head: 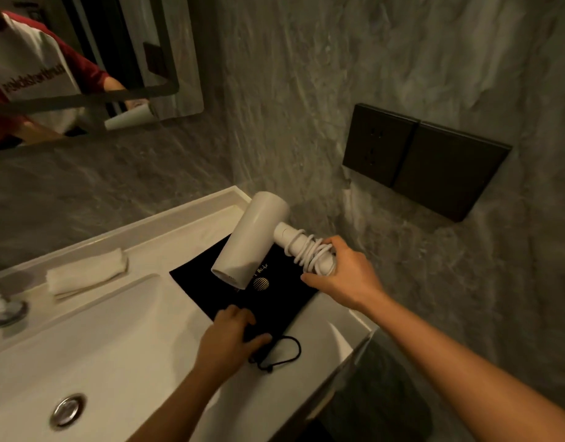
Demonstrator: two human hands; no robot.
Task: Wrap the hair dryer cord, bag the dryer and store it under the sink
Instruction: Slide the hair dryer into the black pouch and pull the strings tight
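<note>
Fingers of the right hand (341,275) curl round the handle of the white hair dryer (252,237), over the cord (309,250) wound there. Just beyond the left hand (230,339), whose fingers pinch its near end, the black bag (274,301) lies flat on the tabletop (185,224) under the dryer's barrel.

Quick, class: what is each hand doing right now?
Left hand: grips the black bag at its drawstring end.
Right hand: grips the hair dryer by its cord-wrapped handle.
</note>
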